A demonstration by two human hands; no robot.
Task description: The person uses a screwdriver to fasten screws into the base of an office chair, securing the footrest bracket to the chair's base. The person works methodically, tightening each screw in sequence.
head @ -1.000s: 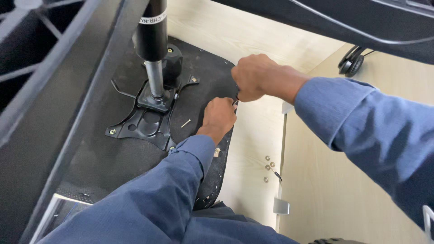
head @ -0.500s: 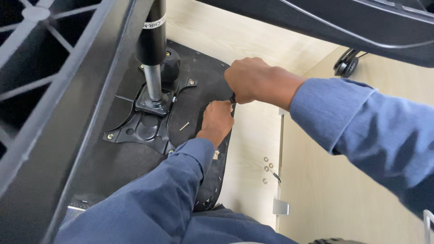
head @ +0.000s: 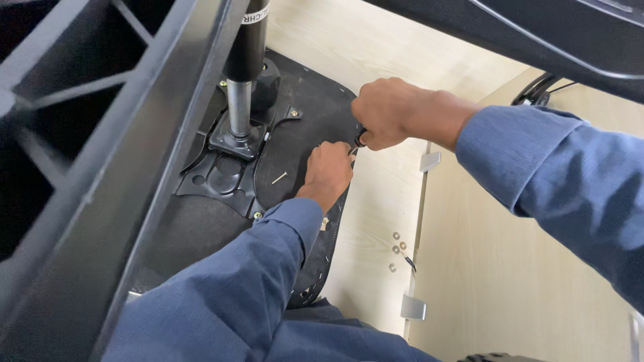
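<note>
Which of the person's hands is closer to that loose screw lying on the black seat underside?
Left. The left hand rests on the seat underside just right of the loose screw. The right hand is farther up and to the right, at the seat's edge, its grip closed on a small dark tool.

Right hand [head: 388,112] fisted above flat left hand [head: 329,171]

You're at a furniture assembly bench, workshop type, not a home. Evidence: upturned office chair seat [head: 302,127] in the upper middle of the frame, black underside up, with its metal mounting plate [head: 225,171] and gas lift column [head: 243,67] bolted on. Black chair base spokes [head: 100,134] fill the left. Loose washers [head: 397,245] lie lower centre on pale wood-laminate panels [head: 496,268], which carry small metal brackets [head: 413,307]. One loose screw [head: 279,177] on the seat.
</note>
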